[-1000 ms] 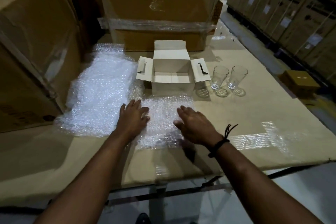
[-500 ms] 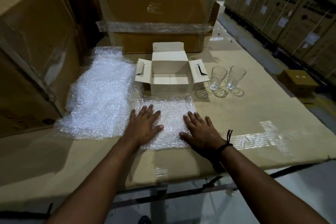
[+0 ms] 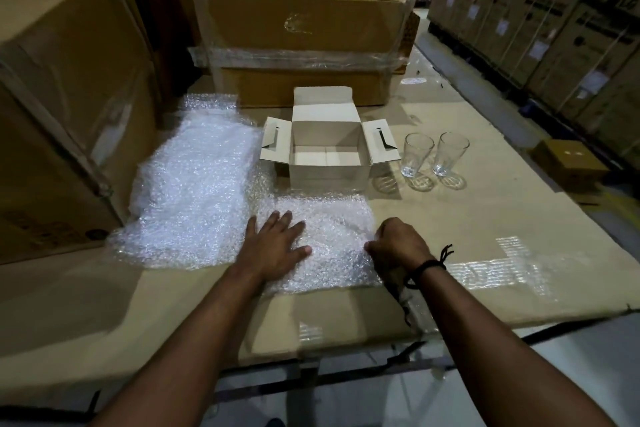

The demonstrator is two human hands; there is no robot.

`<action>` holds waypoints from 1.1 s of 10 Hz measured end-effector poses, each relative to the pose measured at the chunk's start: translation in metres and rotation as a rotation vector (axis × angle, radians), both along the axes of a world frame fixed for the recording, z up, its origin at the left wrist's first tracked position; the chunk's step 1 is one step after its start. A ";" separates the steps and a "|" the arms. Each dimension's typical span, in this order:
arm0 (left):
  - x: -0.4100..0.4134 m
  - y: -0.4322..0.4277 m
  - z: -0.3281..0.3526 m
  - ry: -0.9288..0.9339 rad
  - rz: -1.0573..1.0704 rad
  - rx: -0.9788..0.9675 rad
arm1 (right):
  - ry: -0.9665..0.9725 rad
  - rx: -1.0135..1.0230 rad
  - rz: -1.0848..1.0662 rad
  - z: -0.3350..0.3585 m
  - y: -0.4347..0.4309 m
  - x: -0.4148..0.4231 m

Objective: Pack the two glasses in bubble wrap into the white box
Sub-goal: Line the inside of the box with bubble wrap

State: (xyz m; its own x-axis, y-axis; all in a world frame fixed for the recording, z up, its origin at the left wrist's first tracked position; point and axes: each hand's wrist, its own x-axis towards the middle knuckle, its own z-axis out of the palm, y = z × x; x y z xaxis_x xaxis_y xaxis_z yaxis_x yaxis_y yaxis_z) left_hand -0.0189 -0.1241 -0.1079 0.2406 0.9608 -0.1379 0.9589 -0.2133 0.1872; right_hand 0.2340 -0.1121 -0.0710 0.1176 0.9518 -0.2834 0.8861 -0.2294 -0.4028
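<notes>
A small sheet of bubble wrap [image 3: 329, 229] lies flat on the cardboard-covered table in front of the white box [image 3: 327, 163], which stands with its flaps spread and nothing inside. Two clear glasses [image 3: 417, 154] [image 3: 450, 152] stand upright side by side, just right of the box. My left hand [image 3: 275, 246] rests flat on the sheet's left part, fingers straight. My right hand [image 3: 398, 243] has its fingers curled and pinches the sheet's right edge.
A larger pile of bubble wrap [image 3: 194, 180] lies to the left. Big brown cartons stand at the left [image 3: 59, 97] and behind the box [image 3: 301, 42]. A small brown box [image 3: 568, 159] sits at the far right. Stacked cartons line the right aisle.
My right hand, flat on the sheet half a second ago, has curled and taken hold of its right edge. My left hand stays flat on the sheet.
</notes>
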 end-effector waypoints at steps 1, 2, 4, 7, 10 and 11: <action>0.003 0.000 0.004 -0.072 0.007 0.142 | 0.300 0.022 -0.073 0.013 0.004 -0.006; 0.010 -0.006 0.012 -0.359 -0.101 0.356 | 0.717 0.055 -0.227 0.034 0.006 -0.012; 0.033 -0.017 0.035 -0.406 -0.228 0.496 | 1.008 0.236 -0.184 0.081 0.014 -0.044; -0.002 0.011 0.088 -1.379 0.191 -0.052 | 0.798 0.391 0.053 0.105 0.033 -0.024; -0.055 0.061 0.101 -1.523 0.348 -0.472 | 1.209 0.095 -0.119 0.036 0.044 -0.047; -0.068 0.085 0.083 -1.616 0.199 -0.684 | 1.236 -0.097 -0.127 0.030 0.047 -0.062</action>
